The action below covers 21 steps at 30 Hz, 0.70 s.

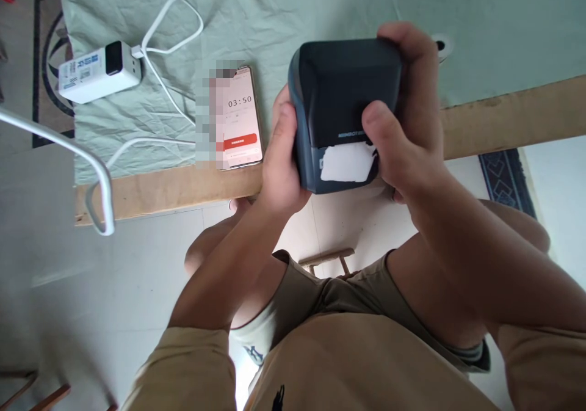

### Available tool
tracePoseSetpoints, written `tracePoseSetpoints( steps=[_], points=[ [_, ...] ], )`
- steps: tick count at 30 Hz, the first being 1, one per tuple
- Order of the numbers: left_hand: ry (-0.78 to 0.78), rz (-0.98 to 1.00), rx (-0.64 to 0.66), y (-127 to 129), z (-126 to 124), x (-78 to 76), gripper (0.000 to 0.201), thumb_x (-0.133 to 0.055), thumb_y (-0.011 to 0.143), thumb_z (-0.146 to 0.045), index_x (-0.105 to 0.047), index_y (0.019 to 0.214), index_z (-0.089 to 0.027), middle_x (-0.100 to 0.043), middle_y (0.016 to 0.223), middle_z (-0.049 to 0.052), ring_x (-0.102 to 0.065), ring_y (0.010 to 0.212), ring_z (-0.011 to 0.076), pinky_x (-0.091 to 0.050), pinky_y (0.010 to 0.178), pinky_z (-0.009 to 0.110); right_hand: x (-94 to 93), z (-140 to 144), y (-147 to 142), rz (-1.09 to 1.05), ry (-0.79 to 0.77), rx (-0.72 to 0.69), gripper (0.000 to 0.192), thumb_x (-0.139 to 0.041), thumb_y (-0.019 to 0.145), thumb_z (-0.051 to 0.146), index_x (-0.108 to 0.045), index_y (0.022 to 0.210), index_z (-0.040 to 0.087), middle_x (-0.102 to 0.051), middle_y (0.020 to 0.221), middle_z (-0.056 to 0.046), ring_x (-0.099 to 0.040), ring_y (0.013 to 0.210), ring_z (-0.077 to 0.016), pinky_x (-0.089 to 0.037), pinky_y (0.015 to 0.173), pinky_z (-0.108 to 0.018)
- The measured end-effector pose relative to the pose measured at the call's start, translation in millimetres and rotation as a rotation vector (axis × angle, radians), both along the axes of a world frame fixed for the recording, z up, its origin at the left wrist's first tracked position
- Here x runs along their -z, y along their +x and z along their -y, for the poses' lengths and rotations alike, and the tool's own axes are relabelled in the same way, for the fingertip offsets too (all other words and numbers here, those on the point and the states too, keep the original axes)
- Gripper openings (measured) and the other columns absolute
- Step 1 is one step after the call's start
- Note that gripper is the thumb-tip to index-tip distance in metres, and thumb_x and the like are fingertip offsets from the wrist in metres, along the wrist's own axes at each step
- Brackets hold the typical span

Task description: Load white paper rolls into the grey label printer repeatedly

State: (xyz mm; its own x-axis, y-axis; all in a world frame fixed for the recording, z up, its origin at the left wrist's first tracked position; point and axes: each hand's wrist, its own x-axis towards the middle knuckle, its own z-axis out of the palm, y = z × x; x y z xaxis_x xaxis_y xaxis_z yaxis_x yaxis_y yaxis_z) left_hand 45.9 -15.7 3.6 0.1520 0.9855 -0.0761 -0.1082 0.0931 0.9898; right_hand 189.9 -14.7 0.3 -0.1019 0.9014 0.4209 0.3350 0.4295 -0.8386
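Between both hands, a dark blue-grey label printer (350, 87) with a glossy black lid is held up near the table's front edge. A torn-edged white label (348, 162) shows on its front, below the lettering. My left hand (282, 160) grips the printer's left side, the thumb along its edge. With its fingers wrapped around the right side, my right hand (412, 112) presses its thumb on the lid near the lower right corner. The fingers under the printer are hidden.
A phone (242, 118) showing 03:50 lies left of the printer, partly pixelated. Farther left is a white power bank (99, 72) with a white cable (171, 50). A green cloth (270, 14) covers the wooden table (174, 191). A white roll (443, 47) sits behind my right hand.
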Motion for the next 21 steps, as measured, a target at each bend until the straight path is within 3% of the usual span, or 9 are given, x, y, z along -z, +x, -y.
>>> tracePoseSetpoints(
  steps=[3,7,12,16,21],
  points=[
    [-0.06,0.175,-0.037,0,-3,2.0,0.046,-0.027,0.092,-0.057,-0.059,0.11,-0.029,-0.068,0.119,0.003,-0.04,0.144,0.023,-0.045,0.111,0.043,-4.3,0,2,0.078,-0.016,0.012,0.046,-0.043,0.092,0.05,-0.037,0.135,0.033,-0.046,0.142,0.0,-0.051,0.124,-0.0188,-0.052,0.094,-0.033],
    [-0.109,0.247,-0.023,-4,-5,6.2,0.047,-0.029,0.094,-0.057,-0.062,0.102,-0.024,-0.069,0.112,0.003,-0.041,0.144,0.024,-0.045,0.112,0.044,-9.0,-2,4,0.117,-0.012,0.052,0.042,-0.045,0.092,0.043,-0.047,0.131,0.029,-0.055,0.134,-0.001,-0.054,0.122,-0.0177,-0.049,0.1,-0.034],
    [-0.076,0.226,-0.064,-7,-7,15.3,0.046,-0.033,0.094,-0.059,-0.063,0.101,-0.024,-0.07,0.114,0.004,-0.043,0.142,0.0246,-0.045,0.112,0.043,-6.9,-5,7,0.055,-0.065,-0.103,0.052,-0.045,0.088,0.044,-0.037,0.139,0.038,-0.042,0.148,0.007,-0.04,0.141,-0.0175,-0.047,0.108,-0.035],
    [-0.064,0.224,-0.124,-11,-8,24.0,0.046,-0.033,0.094,-0.06,-0.063,0.102,-0.025,-0.071,0.112,0.003,-0.044,0.142,0.025,-0.046,0.111,0.043,-2.4,-7,13,-0.01,-0.06,-0.24,0.066,-0.053,0.085,0.045,-0.031,0.145,0.033,-0.033,0.155,0.002,-0.035,0.144,-0.0186,-0.037,0.12,-0.038],
    [-0.117,0.213,-0.109,-10,-9,16.2,0.052,-0.032,0.092,-0.064,-0.064,0.096,-0.023,-0.071,0.114,0.003,-0.043,0.142,0.0282,-0.048,0.109,0.045,-3.7,-9,19,0.01,-0.068,-0.26,0.074,-0.062,0.081,0.041,-0.029,0.147,0.034,-0.036,0.154,0.001,-0.035,0.146,-0.0194,-0.043,0.116,-0.037]
  ],
)
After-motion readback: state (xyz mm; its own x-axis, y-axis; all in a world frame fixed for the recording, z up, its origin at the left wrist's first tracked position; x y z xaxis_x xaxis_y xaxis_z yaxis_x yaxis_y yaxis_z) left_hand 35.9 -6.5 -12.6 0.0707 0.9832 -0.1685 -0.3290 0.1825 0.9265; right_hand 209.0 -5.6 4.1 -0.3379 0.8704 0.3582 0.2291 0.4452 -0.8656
